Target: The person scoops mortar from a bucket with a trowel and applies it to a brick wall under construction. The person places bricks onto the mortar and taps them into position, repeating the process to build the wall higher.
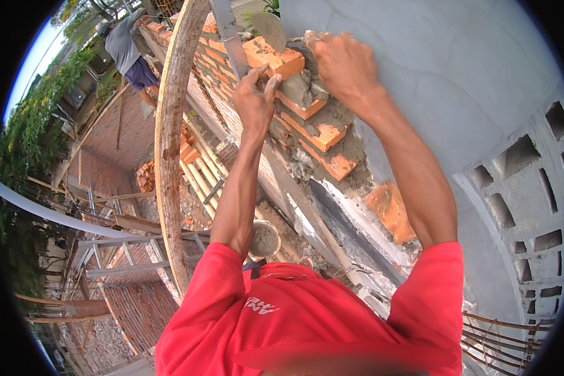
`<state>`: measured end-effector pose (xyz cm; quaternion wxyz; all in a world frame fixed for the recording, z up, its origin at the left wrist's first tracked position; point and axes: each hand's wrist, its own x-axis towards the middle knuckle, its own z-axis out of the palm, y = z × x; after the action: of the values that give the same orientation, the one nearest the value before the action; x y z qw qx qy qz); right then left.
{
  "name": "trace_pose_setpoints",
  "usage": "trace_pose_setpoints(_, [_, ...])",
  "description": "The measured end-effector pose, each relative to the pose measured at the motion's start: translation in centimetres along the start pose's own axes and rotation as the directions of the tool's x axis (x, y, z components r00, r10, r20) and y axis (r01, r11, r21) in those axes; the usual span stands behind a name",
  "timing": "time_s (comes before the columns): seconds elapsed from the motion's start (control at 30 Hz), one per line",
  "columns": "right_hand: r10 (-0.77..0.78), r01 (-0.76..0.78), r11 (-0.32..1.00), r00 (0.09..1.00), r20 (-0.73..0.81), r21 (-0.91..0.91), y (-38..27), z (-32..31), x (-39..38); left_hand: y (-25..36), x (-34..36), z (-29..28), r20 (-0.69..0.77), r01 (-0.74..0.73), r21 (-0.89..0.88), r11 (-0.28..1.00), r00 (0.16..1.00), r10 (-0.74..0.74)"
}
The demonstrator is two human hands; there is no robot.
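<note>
An orange brick [271, 59] lies on grey mortar at the top of a stepped wall end. My left hand [255, 100] grips its near side, thumb and fingers against the lower edge. My right hand [346, 67] is closed round the handle of a trowel [269, 30], the handle mostly hidden in the fist. The trowel's blade is tilted against the brick's far end. Wet mortar [302, 91] bulges below the brick, over the lower stepped bricks [326, 136].
A curved wooden pole [169, 138] rises at my left. Beside the wall stands a metal straightedge [229, 37]. Below are bamboo poles [200, 172], a bucket of mortar [265, 240] and a ladder [128, 254]. A grey plastered wall [445, 81] borders the right. Another person [124, 50] stands far left.
</note>
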<state>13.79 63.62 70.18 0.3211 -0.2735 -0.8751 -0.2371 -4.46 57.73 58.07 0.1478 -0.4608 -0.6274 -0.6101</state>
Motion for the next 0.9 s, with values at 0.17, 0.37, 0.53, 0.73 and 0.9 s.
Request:
trace_pose_setpoints(0.17, [-0.024,0.023,0.998,1.000,0.018,0.050,-0.4,0.0,0.2,-0.3,0.3,-0.3,0.018,-0.026,-0.004,1.000,0.999,0.026])
trace_pose_setpoints(0.37, [0.006,-0.012,0.995,0.998,0.065,0.097,-1.0,0.0,2.0,-0.2,0.4,-0.3,0.031,-0.025,-0.013,1.000,0.999,0.025])
trace_pose_setpoints(0.53, [0.013,-0.022,0.994,0.996,0.090,0.104,-1.6,0.2,3.9,0.1,0.4,-0.5,0.071,-0.001,0.014,1.000,0.997,0.000])
trace_pose_setpoints(0.73, [0.012,-0.023,0.995,0.993,0.117,0.098,-1.8,1.1,5.3,0.6,0.5,-0.7,0.043,0.003,-0.015,1.000,0.999,-0.002])
trace_pose_setpoints(0.9, [0.034,-0.048,0.996,0.985,0.171,0.080,-2.4,1.0,6.0,1.1,0.5,-1.3,0.090,0.042,0.025,0.999,0.995,-0.044])
